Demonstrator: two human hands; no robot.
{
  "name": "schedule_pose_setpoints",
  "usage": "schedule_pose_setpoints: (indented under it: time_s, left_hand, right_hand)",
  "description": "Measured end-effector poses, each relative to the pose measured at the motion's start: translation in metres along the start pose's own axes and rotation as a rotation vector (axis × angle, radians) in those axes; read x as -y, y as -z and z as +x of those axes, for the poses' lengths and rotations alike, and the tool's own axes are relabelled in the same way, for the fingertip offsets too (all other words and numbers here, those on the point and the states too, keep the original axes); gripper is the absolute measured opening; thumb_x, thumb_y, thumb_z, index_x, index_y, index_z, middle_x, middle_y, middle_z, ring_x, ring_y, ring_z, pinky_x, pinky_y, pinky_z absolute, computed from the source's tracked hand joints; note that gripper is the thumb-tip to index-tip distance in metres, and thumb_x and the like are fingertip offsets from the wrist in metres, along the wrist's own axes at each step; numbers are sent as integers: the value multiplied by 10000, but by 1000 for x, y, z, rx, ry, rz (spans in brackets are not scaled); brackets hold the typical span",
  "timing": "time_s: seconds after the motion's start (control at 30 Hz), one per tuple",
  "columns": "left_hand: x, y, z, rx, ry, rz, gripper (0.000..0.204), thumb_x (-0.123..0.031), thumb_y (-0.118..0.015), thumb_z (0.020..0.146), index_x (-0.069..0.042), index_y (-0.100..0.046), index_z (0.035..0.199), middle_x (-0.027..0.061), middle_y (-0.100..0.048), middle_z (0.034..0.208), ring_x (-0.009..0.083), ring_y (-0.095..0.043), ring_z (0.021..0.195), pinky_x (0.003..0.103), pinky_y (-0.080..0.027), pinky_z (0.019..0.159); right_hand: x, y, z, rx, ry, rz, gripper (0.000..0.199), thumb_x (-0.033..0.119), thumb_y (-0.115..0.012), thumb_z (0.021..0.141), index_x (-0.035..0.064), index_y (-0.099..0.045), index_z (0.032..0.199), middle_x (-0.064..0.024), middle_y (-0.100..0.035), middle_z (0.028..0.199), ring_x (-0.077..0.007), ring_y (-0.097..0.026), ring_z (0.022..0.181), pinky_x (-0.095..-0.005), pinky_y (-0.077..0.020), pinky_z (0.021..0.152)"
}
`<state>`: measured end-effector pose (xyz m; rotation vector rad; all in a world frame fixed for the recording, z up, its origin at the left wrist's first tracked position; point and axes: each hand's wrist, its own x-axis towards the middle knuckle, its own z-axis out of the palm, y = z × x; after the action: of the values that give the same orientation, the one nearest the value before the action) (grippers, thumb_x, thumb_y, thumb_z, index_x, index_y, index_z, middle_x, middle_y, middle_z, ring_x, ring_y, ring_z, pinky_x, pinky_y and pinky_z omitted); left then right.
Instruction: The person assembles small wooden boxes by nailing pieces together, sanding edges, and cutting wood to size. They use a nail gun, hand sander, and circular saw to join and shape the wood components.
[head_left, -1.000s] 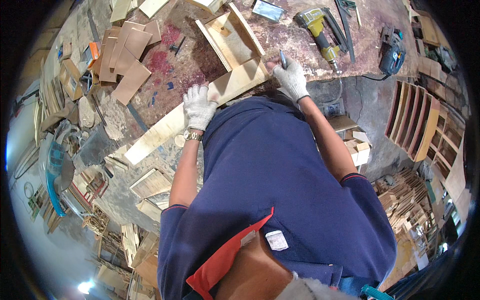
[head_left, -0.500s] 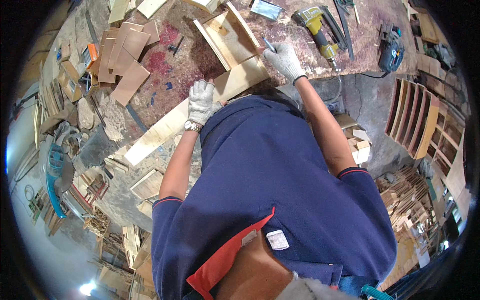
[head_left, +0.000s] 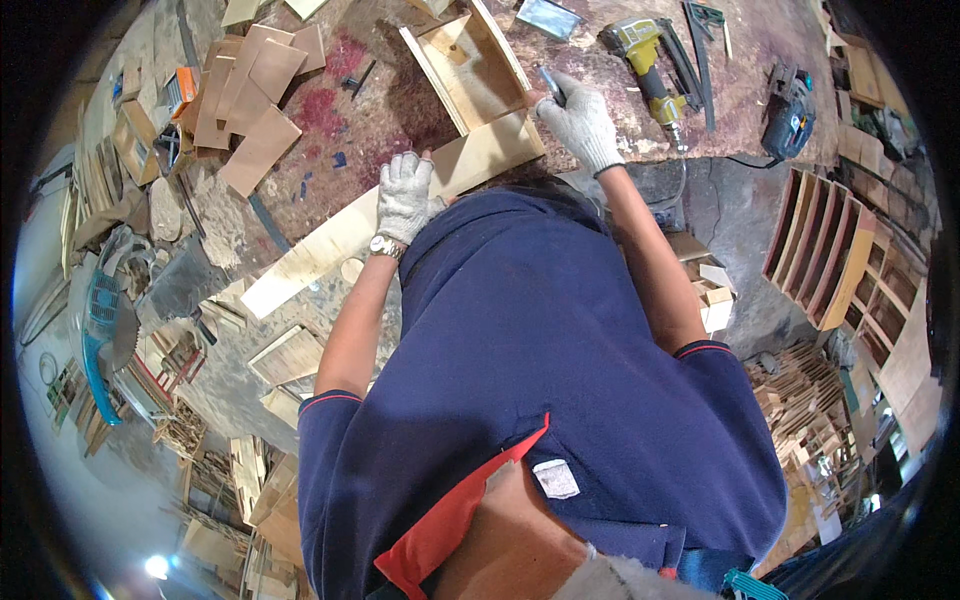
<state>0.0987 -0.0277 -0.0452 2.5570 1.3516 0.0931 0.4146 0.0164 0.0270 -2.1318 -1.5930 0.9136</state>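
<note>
My left hand [head_left: 405,195], in a white knit glove with a wristwatch, lies flat on a long pale plywood strip [head_left: 300,265] that runs across the stained workbench [head_left: 350,120]. My right hand [head_left: 582,122], also gloved, grips a thin grey pencil-like tool [head_left: 550,85]. Its tip is at the right wall of an open wooden box frame [head_left: 470,70] standing on the bench. A flat board [head_left: 490,150] leans off the near end of the frame between my hands. My dark blue shirt hides the bench edge below them.
A yellow nail gun [head_left: 645,50] and a metal square [head_left: 705,30] lie right of the frame, with a dark power tool [head_left: 785,95] further right. Cut plywood pieces [head_left: 250,100] are piled at the left. A slatted wooden rack [head_left: 820,250] stands on the floor at the right.
My right hand has moved up from the near board to the frame's right wall with the tool. My left hand has stayed on the strip.
</note>
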Motion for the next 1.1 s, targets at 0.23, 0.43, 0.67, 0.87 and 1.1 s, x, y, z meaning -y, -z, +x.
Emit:
schedule_pose_setpoints:
  time_s: [0.23, 0.43, 0.67, 0.87, 1.1]
  left_hand:
    - [-1, 1, 0, 24, 13, 12, 863, -538, -812, 674, 0, -612, 1319, 146, -595, 1093, 328, -547, 1065, 450, -441, 908]
    - [0, -2, 1, 38, 7, 58, 792, -488, -799, 706, -1, -613, 1302, 155, -585, 1098, 332, -541, 1074, 458, -438, 912]
    - [2, 0, 2, 52, 4, 28, 821, -541, -776, 704, 0, -608, 1299, 153, -577, 1088, 332, -537, 1064, 451, -434, 879]
    - [-2, 1, 5, 12, 32, 1, 770, -529, -769, 717, 0, -630, 1259, 153, -584, 1060, 330, -548, 1037, 447, -436, 870]
    - [0, -1, 3, 2, 13, 14, 779, -543, -769, 717, 4, -632, 1253, 149, -582, 1050, 330, -550, 1039, 448, -436, 883]
  right_hand:
    - [32, 11, -24, 9, 460, 402, 483, -40, -526, 869, 6, -597, 1345, -140, -698, 1028, -180, -692, 815, -327, -569, 740]
    - [35, -23, -18, 219, 180, 651, 229, 2, -542, 961, 11, -622, 1175, -107, -723, 1092, -168, -707, 843, -305, -594, 761]
    - [24, -81, 3, -44, 271, 284, 217, 262, -563, 1001, 56, -633, 992, -231, -682, 855, -446, -672, 832, -531, -509, 721]
    - [23, -84, 12, 128, 118, 93, 264, 293, -587, 976, 56, -681, 1040, -233, -705, 862, -431, -691, 840, -518, -529, 739]
    - [20, -87, 14, 112, 163, 76, 302, 310, -580, 979, 43, -691, 1065, -233, -711, 875, -424, -696, 852, -514, -541, 759]
